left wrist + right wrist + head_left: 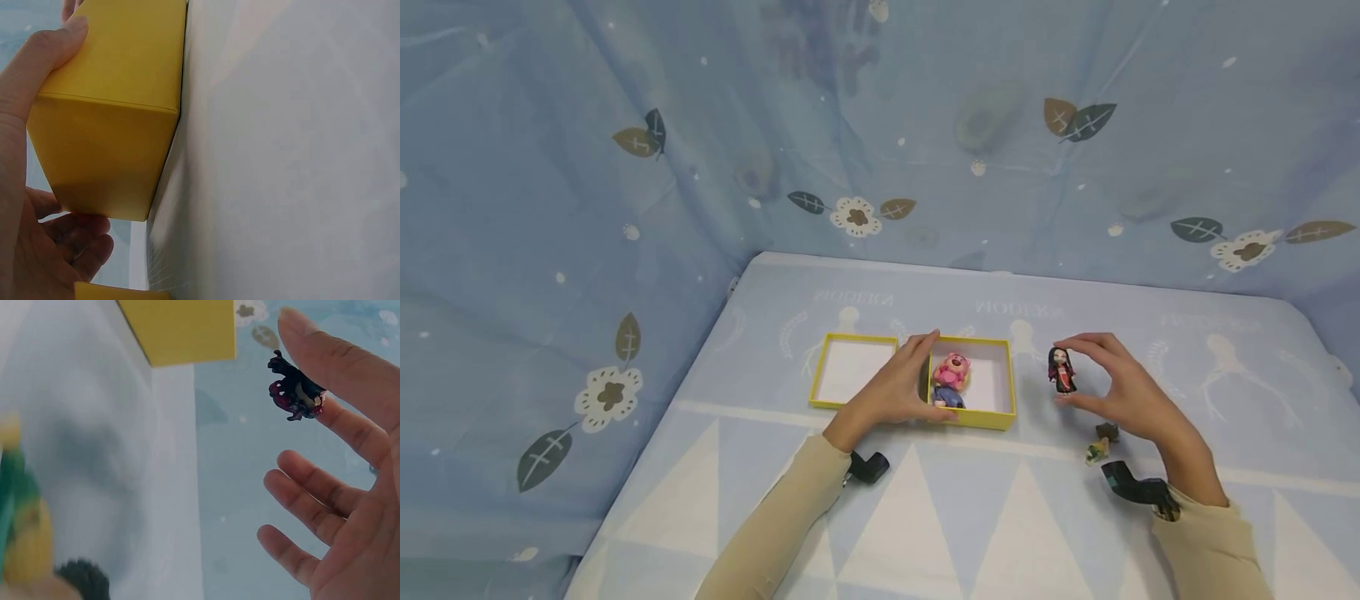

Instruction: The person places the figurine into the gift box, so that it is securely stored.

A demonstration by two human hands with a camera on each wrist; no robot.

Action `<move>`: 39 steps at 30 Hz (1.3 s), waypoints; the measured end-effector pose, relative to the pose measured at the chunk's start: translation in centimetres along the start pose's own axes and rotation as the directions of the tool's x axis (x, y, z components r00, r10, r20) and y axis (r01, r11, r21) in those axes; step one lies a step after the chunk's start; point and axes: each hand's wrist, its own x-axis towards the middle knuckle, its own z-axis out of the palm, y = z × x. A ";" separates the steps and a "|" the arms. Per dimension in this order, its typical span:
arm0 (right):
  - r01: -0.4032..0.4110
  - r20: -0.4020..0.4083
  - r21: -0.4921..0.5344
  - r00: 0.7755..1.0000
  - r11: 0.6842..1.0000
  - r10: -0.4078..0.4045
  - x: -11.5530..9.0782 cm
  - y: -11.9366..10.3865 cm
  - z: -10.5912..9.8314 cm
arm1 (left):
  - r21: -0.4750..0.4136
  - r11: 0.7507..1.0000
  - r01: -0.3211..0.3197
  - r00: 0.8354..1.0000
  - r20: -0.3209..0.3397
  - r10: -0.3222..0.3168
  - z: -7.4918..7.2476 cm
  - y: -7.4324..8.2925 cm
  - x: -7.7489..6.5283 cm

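My left hand (891,390) grips the left end of an open yellow box (988,419), thumb at its front wall and fingers around the back. Inside lie a pink bear figurine (953,371) and a second figurine with a blue part (947,397), half hidden by the front wall. In the left wrist view, the thumb presses the outer side of the box (106,156). To the right of the box, my right hand (1126,390) pinches a doll figurine (1062,371) with long black hair and dark clothes, between thumb and index finger above the table; the other fingers are spread.
A shallow yellow-rimmed lid (825,405) with a white inside lies left of the box. Near my right wrist, a small yellow-and-green figurine (1097,452) with a dark top (1107,432) lies on the patterned tablecloth (970,517). A blue curtain (925,125) hangs behind the table.
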 end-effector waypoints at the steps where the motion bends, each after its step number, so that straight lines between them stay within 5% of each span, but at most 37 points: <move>1: 0.002 -0.001 -0.003 1.000 1.000 -0.002 0.1 -0.2 0.1 | 0.002 1.000 0.001 1.000 0.001 -0.001 0.0 0.0 0.0; 27: 0.113 0.097 0.115 0.988 0.987 -0.124 4.4 -2.9 3.3 | 0.015 1.000 0.006 1.000 -0.004 -0.006 0.0 0.1 0.3; 39: 0.066 0.168 0.162 0.981 0.985 -0.093 5.4 -3.1 5.0 | 0.021 1.000 0.006 1.000 0.004 -0.006 0.0 0.1 0.3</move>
